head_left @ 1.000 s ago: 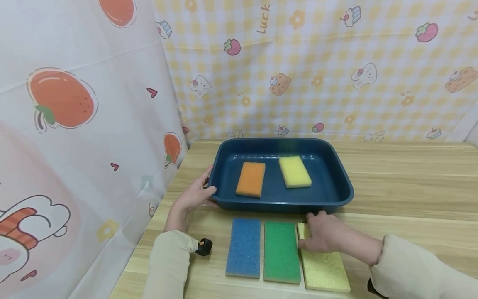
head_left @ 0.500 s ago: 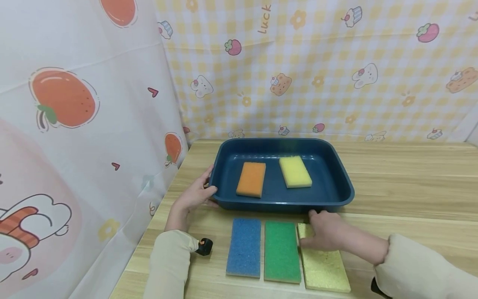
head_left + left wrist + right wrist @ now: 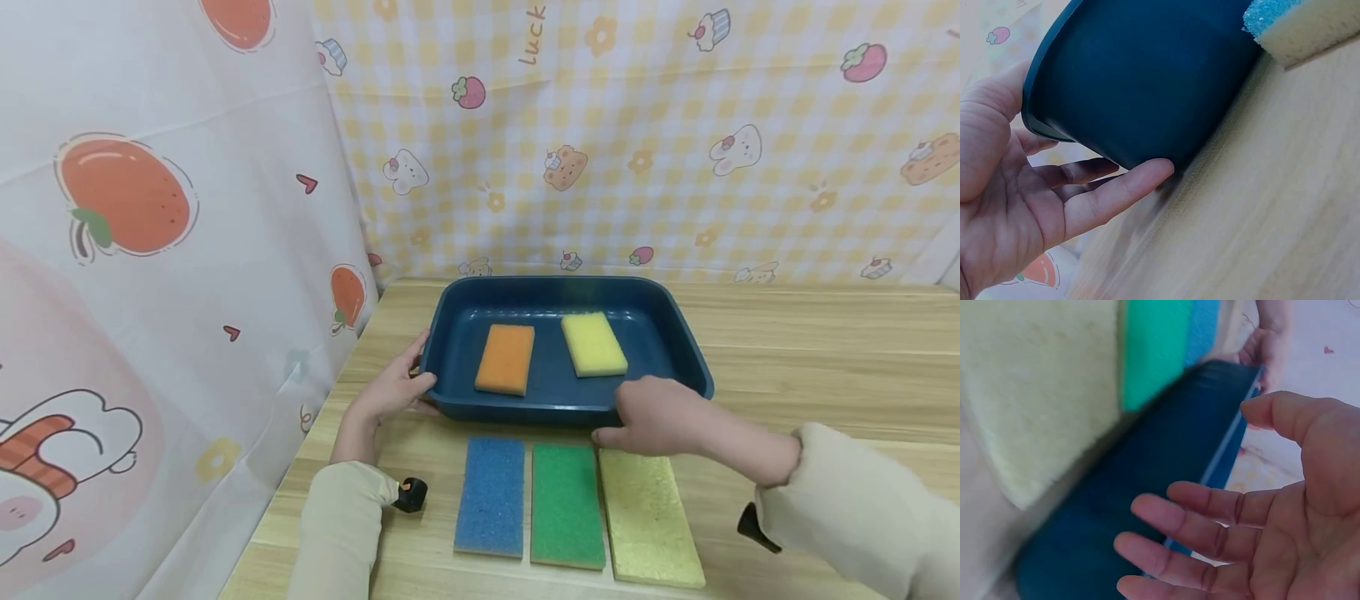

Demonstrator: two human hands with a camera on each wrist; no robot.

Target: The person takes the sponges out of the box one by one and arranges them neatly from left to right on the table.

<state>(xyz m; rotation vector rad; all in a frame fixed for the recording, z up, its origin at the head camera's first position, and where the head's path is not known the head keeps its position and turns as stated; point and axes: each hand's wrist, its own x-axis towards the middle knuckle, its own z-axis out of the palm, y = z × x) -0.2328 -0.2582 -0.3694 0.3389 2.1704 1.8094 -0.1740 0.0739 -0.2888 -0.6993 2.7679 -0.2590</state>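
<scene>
A dark blue rectangular baking pan [image 3: 540, 414] stands on the table. An orange sponge [image 3: 506, 358] and a yellow one [image 3: 595, 344] lie inside it, apart. My left hand [image 3: 392, 390] holds the pan's left end, thumb at the rim and fingers under the projecting edge, as the left wrist view shows. My right hand [image 3: 663, 417] hovers by the front rim toward the right, holding nothing; its fingers [image 3: 1160, 515] are spread and lightly bent. In front of the pan lie a blue sponge [image 3: 490, 497], a green sponge [image 3: 567, 507] and a larger yellow sponge [image 3: 654, 525], side by side.
The wooden table [image 3: 817, 358] reaches past the pan on the right. Behind it hangs a yellow checked cloth [image 3: 637, 192], and a white printed cloth [image 3: 225, 208] closes off the left side. A black wrist strap piece [image 3: 409, 495] sits at the left sleeve.
My right hand has lifted off the front yellow sponge and moved forward to the pan's front rim. My left hand, the pan and the sponges stay where they were.
</scene>
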